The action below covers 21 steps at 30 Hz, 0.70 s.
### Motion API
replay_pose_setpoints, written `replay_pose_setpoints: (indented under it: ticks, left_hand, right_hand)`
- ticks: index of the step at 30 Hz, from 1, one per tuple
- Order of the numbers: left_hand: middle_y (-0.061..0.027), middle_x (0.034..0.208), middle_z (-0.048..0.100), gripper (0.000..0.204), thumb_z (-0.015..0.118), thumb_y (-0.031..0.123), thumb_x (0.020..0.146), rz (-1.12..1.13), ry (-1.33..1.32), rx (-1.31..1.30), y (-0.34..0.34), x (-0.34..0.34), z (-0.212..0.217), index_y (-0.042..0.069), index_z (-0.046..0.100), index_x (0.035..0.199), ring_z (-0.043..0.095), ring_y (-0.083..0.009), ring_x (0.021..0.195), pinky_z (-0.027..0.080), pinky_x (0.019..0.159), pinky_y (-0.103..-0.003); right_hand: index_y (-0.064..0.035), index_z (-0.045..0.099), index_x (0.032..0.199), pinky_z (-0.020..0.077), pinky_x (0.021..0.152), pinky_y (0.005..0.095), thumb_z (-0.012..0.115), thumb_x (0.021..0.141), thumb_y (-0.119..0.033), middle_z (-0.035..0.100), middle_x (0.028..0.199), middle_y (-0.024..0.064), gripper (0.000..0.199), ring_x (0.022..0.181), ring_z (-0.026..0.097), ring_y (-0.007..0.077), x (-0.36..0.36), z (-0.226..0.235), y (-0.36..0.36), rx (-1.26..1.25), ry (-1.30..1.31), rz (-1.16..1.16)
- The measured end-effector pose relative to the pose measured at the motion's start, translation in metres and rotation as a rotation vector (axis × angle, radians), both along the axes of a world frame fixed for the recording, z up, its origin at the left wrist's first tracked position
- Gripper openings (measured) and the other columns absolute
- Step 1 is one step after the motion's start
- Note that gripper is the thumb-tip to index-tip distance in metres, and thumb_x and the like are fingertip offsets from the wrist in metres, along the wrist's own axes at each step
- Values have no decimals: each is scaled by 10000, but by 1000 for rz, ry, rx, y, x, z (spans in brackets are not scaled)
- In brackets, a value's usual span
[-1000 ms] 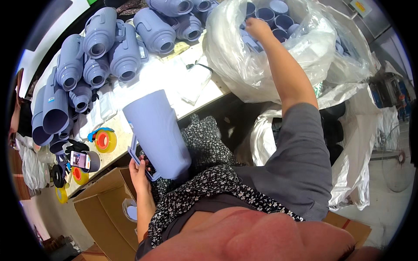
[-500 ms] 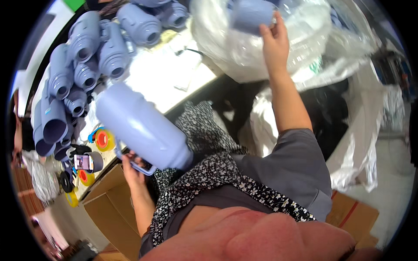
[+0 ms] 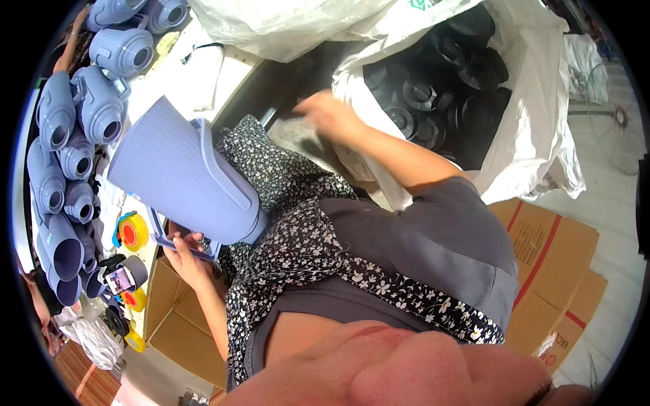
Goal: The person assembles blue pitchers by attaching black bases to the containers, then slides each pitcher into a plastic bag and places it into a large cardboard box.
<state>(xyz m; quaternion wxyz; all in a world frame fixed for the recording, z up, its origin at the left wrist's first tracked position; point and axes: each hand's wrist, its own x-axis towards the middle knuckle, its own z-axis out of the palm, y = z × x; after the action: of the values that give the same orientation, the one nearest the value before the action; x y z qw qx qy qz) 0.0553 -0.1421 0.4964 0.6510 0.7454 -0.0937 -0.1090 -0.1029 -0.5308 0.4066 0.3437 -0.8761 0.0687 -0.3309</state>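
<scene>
A lavender-blue vacuum flask casing (image 3: pixel 183 176) lies tilted across my lap, its wide end toward the table and its long side handle facing up and right. My left hand (image 3: pixel 184 254) is closed round the carrying handle (image 3: pixel 203 252) at its lower left, some fingers hidden behind it. My right hand (image 3: pixel 332 116) is off to the right, between the lap and a white sack (image 3: pixel 552 108) of round black plastic parts (image 3: pixel 433 101). Motion smears its fingers, so I cannot tell what they hold, if anything.
Several matching blue casings (image 3: pixel 57 111) are stacked on the table's left, beside rolls of yellow-orange tape (image 3: pixel 133 232) and a phone (image 3: pixel 120 280). A clear plastic bag (image 3: pixel 271 24) bulges at the top. Cardboard boxes (image 3: pixel 193 331) stand below; flattened cartons (image 3: pixel 552 271) lie right.
My right hand has come down from the clear bag, where it held a blue cylindrical piece, and that piece is out of sight. The casing has rolled, showing its side handle. The view has shifted right.
</scene>
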Motion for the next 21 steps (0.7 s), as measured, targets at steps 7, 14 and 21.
replay_pose_setpoints:
  ticks: [7,14,21]
  left_hand:
    - [-150,1280,474,207,535,215,926,98,94,-307,60,13,-15,59,474,1048,552,-143,851,487,686,-278]
    - [-148,1354,418,279,533,221,923,-20,133,-204,71,13,6,20,447,1095,583,-141,786,470,595,-233]
    - [-87,1007,583,251,571,109,878,-209,231,-96,65,13,25,34,449,1084,606,-137,732,470,604,-232]
  right_hand:
    - [60,483,1207,415,932,392,668,734,-291,566,1150,262,617,1088,539,385,-82,-131,-179,203,652,-907]
    - [28,371,1306,414,950,401,714,713,-302,512,1214,265,760,1088,534,346,2,-111,-106,752,634,-1449]
    - [44,432,1276,458,862,342,666,670,-143,588,1121,200,676,991,595,280,-105,-43,-121,329,434,-1015]
